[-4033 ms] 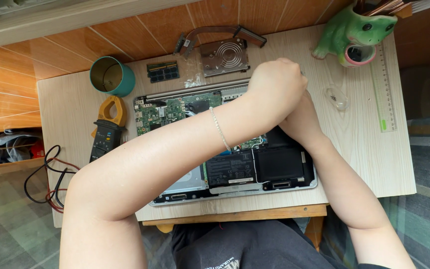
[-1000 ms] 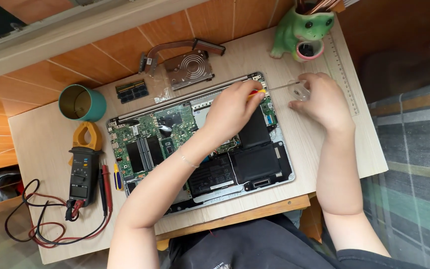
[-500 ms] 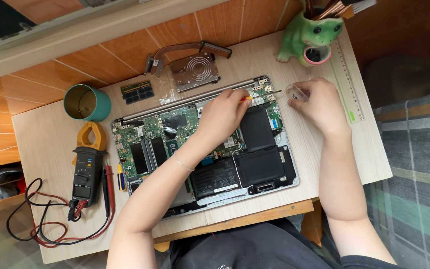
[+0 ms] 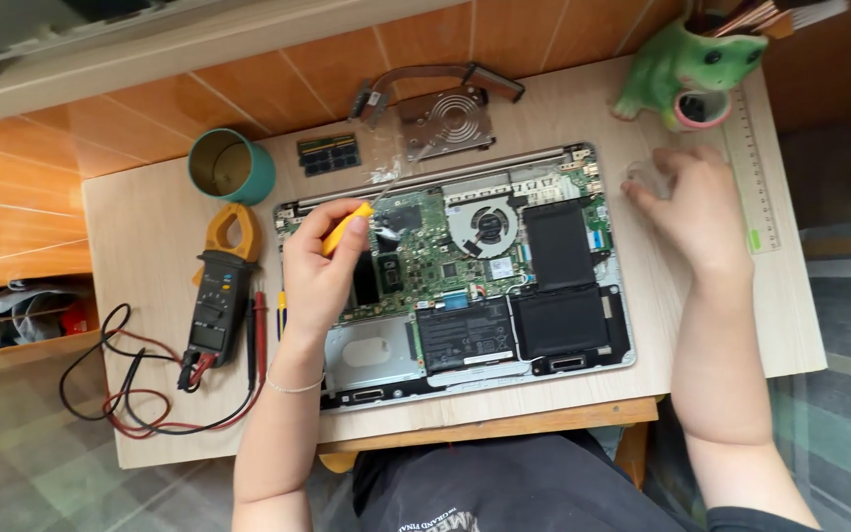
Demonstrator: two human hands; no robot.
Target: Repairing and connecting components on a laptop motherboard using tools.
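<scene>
Scene is lit evenly by soft daylight; overall bright, no harsh glare. Light appears to come from about 12 o'clock, since short soft shadows are cast toward 6 o'clock under the left hand (image 4: 319, 266) and beside the clamp meter (image 4: 217, 300). Mild sheen is seen on the green frog pot (image 4: 687, 61) at 1 o'clock and on the wooden boards at 11 o'clock. The open laptop (image 4: 465, 276) at centre is rendered sharp. Slight motion blur is noted on the right hand (image 4: 696, 202). Frame edges are softened and slightly bent; floor at 7 o'clock is dimmer.
</scene>
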